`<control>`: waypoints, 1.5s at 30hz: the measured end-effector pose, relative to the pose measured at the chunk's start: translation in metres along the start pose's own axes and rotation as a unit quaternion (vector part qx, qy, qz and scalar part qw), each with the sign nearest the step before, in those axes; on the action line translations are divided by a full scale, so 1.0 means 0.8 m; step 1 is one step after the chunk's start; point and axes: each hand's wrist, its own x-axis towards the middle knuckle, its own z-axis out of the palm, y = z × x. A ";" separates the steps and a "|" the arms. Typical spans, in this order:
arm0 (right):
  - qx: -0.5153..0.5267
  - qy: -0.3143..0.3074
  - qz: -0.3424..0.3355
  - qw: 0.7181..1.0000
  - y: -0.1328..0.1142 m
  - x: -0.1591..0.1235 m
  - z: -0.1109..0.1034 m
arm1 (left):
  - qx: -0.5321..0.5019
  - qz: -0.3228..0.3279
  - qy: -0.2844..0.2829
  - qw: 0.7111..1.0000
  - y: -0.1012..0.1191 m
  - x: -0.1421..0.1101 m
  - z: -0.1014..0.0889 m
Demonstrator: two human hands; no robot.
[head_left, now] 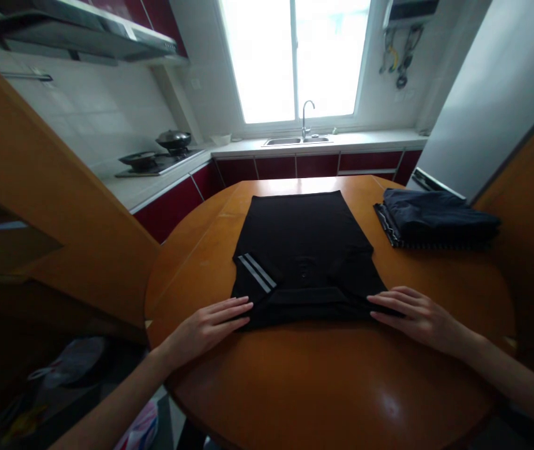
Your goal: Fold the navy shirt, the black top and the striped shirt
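A black shirt lies spread on the wooden table, its wide hem at the far end and its collar toward me. On its left side a sleeve with two light grey stripes lies folded inward over the body. My left hand rests at the near left corner of the shirt, fingers stretched out over the cloth. At the near right corner, my right hand touches the fabric with its fingers extended. The thumbs of both hands are mostly hidden.
A stack of folded dark clothes sits on the right of the round table. Beyond are a counter with a sink and a stove with pans. A fridge stands right; bags lie low at left.
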 end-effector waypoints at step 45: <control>0.196 0.028 0.221 0.955 -0.050 0.001 -0.073 | -0.166 -0.147 0.130 0.966 0.052 -0.019 -0.046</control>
